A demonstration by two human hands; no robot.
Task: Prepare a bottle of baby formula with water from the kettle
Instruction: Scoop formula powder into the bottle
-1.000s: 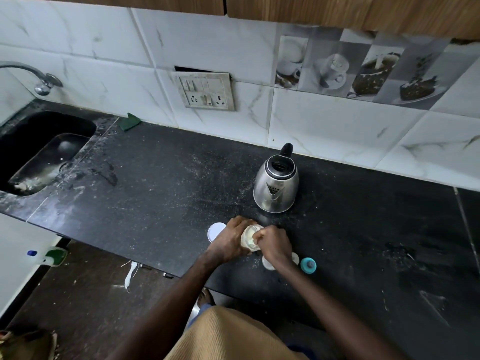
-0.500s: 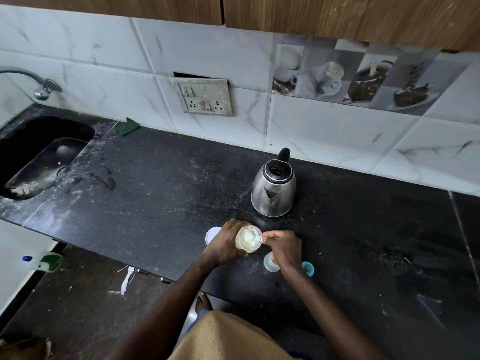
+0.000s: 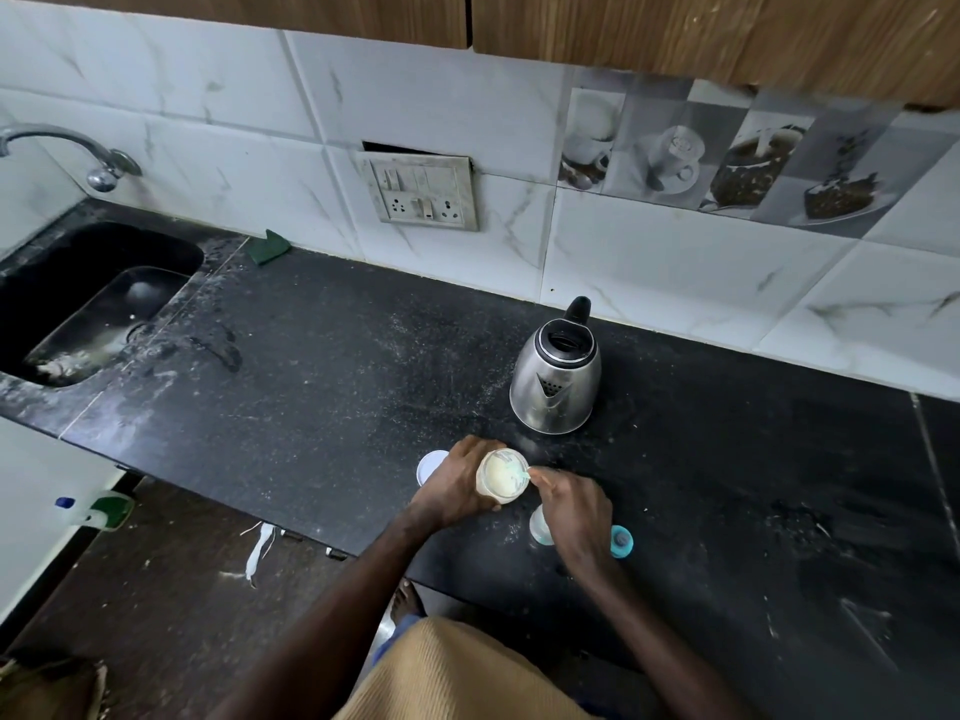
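Bottle [image 3: 540,526] half-hidden behind right hand [image 3: 574,506] pinching scoop [image 3: 521,475] — left hand [image 3: 451,485] grips formula tub [image 3: 501,478].

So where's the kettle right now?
In the head view, the steel kettle stands on the black counter near the tiled wall, just behind the formula jar held in the left hand.

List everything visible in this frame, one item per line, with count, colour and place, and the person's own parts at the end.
Stainless steel kettle: 1, silver with black lid, counter near wall.
Open formula powder container: 1, cream, held at counter front.
Small scoop: 1, teal, at container mouth.
Round lid: 1, white, left of container.
Clear bottle: 1, transparent, under right hand.
Bottle cap: 1, teal, right of wrist.
Scrub pad: 1, green, by sink.
Left hand: grips container.
Right hand: fingers pinch scoop.
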